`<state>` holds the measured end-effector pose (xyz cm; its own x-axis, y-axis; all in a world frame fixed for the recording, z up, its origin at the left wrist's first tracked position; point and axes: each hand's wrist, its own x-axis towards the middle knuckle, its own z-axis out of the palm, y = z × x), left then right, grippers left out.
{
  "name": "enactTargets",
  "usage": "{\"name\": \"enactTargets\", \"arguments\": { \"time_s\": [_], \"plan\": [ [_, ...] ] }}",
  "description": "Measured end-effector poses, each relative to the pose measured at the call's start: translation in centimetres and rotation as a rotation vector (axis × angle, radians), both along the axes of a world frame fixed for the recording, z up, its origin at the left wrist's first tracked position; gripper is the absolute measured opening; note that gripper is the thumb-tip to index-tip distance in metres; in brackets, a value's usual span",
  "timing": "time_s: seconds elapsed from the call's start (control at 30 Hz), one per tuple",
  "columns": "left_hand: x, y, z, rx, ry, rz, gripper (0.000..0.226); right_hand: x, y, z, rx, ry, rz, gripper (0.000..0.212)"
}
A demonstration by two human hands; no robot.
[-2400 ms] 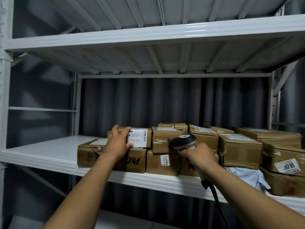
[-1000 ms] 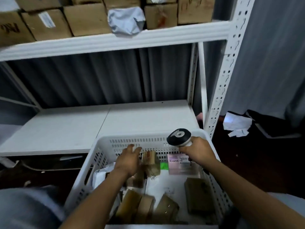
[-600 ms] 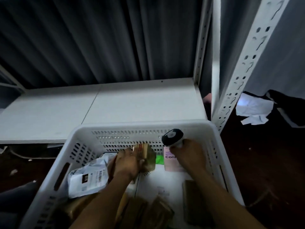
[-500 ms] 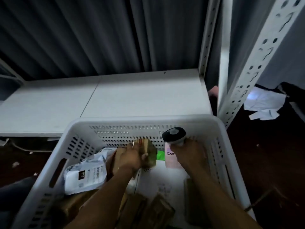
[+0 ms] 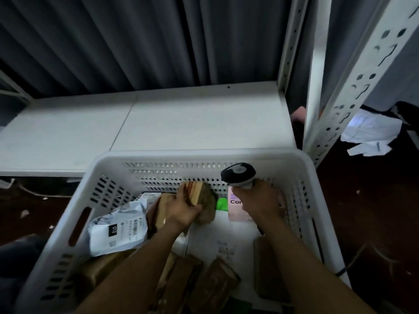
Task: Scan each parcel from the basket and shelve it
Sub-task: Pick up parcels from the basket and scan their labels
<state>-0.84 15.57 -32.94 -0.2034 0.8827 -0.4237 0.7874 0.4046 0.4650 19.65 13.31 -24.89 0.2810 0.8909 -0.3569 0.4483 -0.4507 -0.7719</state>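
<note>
Left hand [image 5: 183, 211] grips a small brown parcel [image 5: 199, 193], fingers and thumb curled round its near end. The parcel is inside the basket [image 5: 204, 157], close to the middle of the far wall. It is tilted, its long axis running near to far, with the end carrying a red-printed strip raised toward that wall. Right hand [image 5: 258, 200] is clenched round the handle of a scanner [image 5: 238, 174], whose black-and-white head stands above the fist by the far wall.

Just right of the parcel lie a green item [image 5: 221, 203] and a pink box [image 5: 235, 209]. A white mailer bag [image 5: 118, 230] lies crumpled against the left wall, a flat white package [image 5: 222, 239] in the middle, and brown cartons [image 5: 215, 284] along the near edge. Beyond the basket is a white shelf [image 5: 181, 118].
</note>
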Motion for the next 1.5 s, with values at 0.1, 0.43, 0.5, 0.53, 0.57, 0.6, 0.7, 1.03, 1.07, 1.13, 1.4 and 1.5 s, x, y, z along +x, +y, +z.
{"name": "enactTargets", "arguments": {
  "time_s": [0.1,0.43,0.5,0.53,0.57,0.6,0.7,1.03,1.07,1.13,1.4,1.5],
  "plan": [
    [-0.9,-2.6,3.9,0.130,-0.262,0.121,0.106,-0.4,-1.5,2.0,0.039,0.095,-0.042,0.027],
    [-4.8,-12.4,14.8,0.170,-0.932,0.238,0.086,-2.7,-8.2,13.4,0.264,-0.026,0.079,0.023],
    [-5.2,-13.7,16.5,0.184,-1.019,0.175,0.080,-2.7,-9.8,15.0,0.278,-0.027,0.101,0.026],
    [-5.4,-14.2,17.1,0.194,-1.035,0.140,0.082,-2.6,-10.4,15.4,0.277,0.005,0.101,0.025],
    [-5.5,-14.5,17.7,0.198,-1.042,0.109,0.088,-2.4,-10.9,15.6,0.276,0.075,0.097,0.025],
    [-5.7,-14.9,18.2,0.202,-1.041,0.093,0.096,-2.3,-11.4,15.8,0.279,0.196,0.085,0.025],
    [-5.9,-16.0,20.3,0.200,-0.902,0.000,0.101,-2.1,-12.5,15.9,0.306,0.580,-0.040,0.024],
    [-6.2,-17.3,23.6,0.136,-0.683,-0.202,0.118,-4.0,-14.9,15.4,0.254,0.705,-0.038,0.016],
    [-6.0,-17.6,23.8,0.130,-0.703,-0.180,0.100,-4.1,-15.0,15.3,0.250,0.714,-0.031,0.018],
    [-5.8,-17.9,23.7,0.138,-0.781,-0.131,0.072,-4.2,-14.8,14.9,0.240,0.719,-0.041,0.020],
    [-6.0,-17.2,21.2,0.069,-0.897,-0.092,0.094,-4.0,-13.8,14.4,0.232,0.791,-0.184,0.026],
    [-5.6,-17.2,21.0,0.027,-0.997,-0.006,0.098,-4.4,-14.1,14.6,0.227,0.763,-0.157,0.019]
  ]
}}
